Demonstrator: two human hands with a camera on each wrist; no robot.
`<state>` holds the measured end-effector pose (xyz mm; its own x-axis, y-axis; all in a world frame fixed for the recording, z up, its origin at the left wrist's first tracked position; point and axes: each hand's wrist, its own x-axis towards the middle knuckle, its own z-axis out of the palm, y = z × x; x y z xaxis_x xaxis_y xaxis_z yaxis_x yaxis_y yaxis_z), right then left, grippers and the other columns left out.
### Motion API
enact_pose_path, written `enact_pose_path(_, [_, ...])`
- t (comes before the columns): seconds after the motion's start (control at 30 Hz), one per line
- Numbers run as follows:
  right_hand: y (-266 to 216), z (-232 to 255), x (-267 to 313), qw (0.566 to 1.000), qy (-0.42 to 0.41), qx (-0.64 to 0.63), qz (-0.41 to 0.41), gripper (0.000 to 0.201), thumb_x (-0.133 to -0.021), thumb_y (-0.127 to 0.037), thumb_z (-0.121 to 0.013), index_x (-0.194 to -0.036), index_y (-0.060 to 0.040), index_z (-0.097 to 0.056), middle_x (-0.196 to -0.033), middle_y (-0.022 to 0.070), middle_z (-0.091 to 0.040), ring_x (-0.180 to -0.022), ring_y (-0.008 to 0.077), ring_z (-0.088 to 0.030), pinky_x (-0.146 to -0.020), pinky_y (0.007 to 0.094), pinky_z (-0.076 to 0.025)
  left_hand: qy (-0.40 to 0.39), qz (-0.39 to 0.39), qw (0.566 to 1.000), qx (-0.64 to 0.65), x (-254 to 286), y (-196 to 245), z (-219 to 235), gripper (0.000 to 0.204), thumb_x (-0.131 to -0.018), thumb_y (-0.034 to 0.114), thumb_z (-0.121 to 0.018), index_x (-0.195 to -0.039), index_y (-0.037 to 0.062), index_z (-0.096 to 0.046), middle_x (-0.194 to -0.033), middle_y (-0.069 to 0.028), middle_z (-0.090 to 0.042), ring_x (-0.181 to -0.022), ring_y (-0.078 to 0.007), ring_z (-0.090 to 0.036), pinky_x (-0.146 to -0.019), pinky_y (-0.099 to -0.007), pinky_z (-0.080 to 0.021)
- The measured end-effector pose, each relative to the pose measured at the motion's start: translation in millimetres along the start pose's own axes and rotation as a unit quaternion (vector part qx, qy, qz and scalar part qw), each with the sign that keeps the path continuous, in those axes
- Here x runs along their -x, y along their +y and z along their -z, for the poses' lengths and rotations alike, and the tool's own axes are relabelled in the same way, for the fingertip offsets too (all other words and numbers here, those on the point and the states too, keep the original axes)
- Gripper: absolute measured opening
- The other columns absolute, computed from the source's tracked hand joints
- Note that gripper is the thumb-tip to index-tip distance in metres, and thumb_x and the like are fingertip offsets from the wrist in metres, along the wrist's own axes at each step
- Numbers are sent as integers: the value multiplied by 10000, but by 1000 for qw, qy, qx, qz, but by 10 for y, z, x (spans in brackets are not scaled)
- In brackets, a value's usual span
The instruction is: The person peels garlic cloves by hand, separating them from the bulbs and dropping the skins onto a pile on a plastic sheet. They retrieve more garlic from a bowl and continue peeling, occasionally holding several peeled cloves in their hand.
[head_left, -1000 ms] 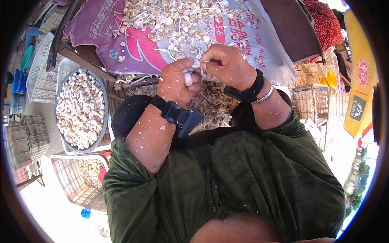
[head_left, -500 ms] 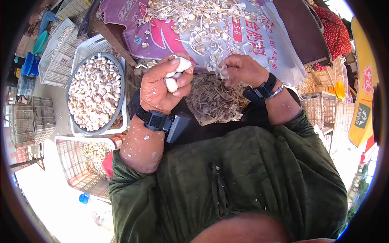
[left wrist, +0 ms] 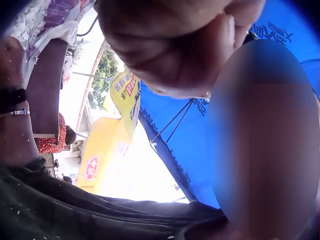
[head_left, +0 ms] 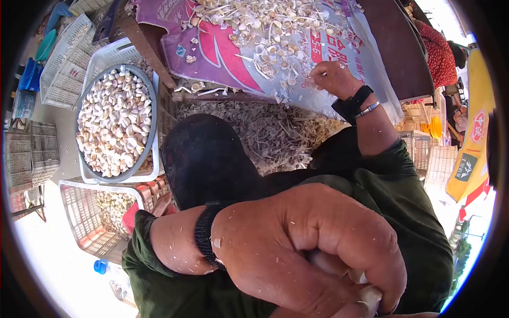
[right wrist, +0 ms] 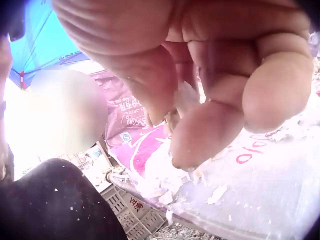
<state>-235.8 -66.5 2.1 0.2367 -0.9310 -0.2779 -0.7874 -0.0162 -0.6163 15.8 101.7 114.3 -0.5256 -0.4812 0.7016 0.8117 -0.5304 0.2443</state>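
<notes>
In the head view my left hand [head_left: 313, 249] is raised close to the camera, its fingers curled around garlic cloves [head_left: 369, 297] that show partly between them. My right hand [head_left: 336, 79] hovers over the near right part of a printed sack [head_left: 225, 50], away from the left one. Its curled fingers show large in the right wrist view, where the thumb and fingers [right wrist: 207, 135] pinch a whitish scrap of garlic skin [right wrist: 186, 100]. Loose skins and stalks [head_left: 265, 26] lie spread over the sack.
A round basin [head_left: 152, 124] full of garlic cloves stands on a white crate at the left, with a reddish crate [head_left: 85, 222] below it. Dry husks [head_left: 281, 135] lie between the knees. Someone in red dotted clothing [head_left: 439, 55] is at the upper right.
My left hand has come from beside the sack up towards the camera with its garlic. My right hand has parted from it and moved up and right over the sack.
</notes>
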Motion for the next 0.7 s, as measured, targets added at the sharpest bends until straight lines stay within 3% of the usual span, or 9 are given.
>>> enact_pose_path(0.07, [317, 68, -263, 928, 87, 280, 230, 193, -832, -165, -708, -951, -15, -689, -853, 77, -689, -727, 156, -677, -642, 298, -528, -40, -74, 996, 12, -32, -86, 20, 140, -854, -72, -637, -980, -132, -632, -907, -190, -672, -794, -212, -685, -653, -289, -525])
enact_pose_path(0.1, [454, 42, -377, 896, 145, 328, 262, 156, -850, -144, -672, -953, -28, -688, -850, 82, -688, -737, 165, -682, -669, 308, -533, -33, -90, 995, 42, -21, -127, 15, 155, -850, -83, -634, -991, -146, -624, -891, -193, -672, -782, -199, -686, -638, -276, -526])
enact_pose_path(0.13, [417, 42, -469, 897, 140, 326, 263, 156, -850, -144, -672, -953, -28, -688, -850, 82, -688, -737, 165, -682, -669, 308, -533, -25, -106, 991, 71, -3, -147, 7, 170, -845, -95, -631, -1001, -159, -616, -875, -195, -672, -769, -187, -687, -624, -262, -527])
enact_pose_path(0.17, [386, 58, -550, 944, 129, 236, 190, 134, -857, -164, -649, -942, -68, -691, -874, 91, -692, -792, 231, -675, -715, 350, -533, -21, -109, 991, 73, 46, -120, -24, 170, -845, -95, -631, -1001, -159, -616, -875, -195, -672, -769, -187, -687, -624, -262, -527])
enact_pose_path(0.23, [329, 20, -679, 975, 132, 142, 108, 128, -867, -157, -605, -942, -97, -690, -892, 122, -694, -844, 316, -666, -752, 395, -531, 91, 83, 939, 320, 136, -15, -89, 184, -850, -97, -624, -1020, -166, -603, -835, -189, -674, -728, -175, -689, -584, -240, -530])
enact_pose_path(0.4, [355, 6, -959, 968, 122, 173, 134, 145, -858, -133, -591, -958, -99, -691, -917, 132, -690, -865, 303, -668, -769, 375, -528, 63, 38, 957, 281, 106, -40, 52, 185, -851, -96, -624, -1022, -164, -600, -824, -185, -675, -714, -172, -690, -570, -234, -531])
enact_pose_path(0.53, [417, -6, -1090, 921, 50, 326, 208, 152, -826, -102, -596, -952, -96, -681, -939, 105, -683, -880, 269, -672, -782, 347, -523, 29, -6, 974, 227, 116, -1, 119, 187, -852, -94, -624, -1024, -162, -597, -812, -181, -676, -700, -168, -690, -555, -229, -532])
enact_pose_path(0.67, [403, -76, -1092, 918, 72, 348, 177, 147, -814, -64, -584, -942, -87, -652, -901, 111, -673, -870, 260, -671, -771, 341, -520, 70, 48, 958, 275, 205, 56, 34, 166, -855, -77, -634, -997, -158, -604, -823, -178, -675, -711, -163, -684, -568, -237, -527])
enact_pose_path(0.7, [406, -86, -1060, 919, 70, 346, 177, 147, -814, -64, -584, -942, -87, -652, -901, 111, -673, -870, 260, -671, -771, 341, -520, 80, -40, 973, 213, 190, -11, 8, 156, -862, -65, -634, -989, -153, -609, -828, -178, -674, -712, -164, -681, -574, -241, -524])
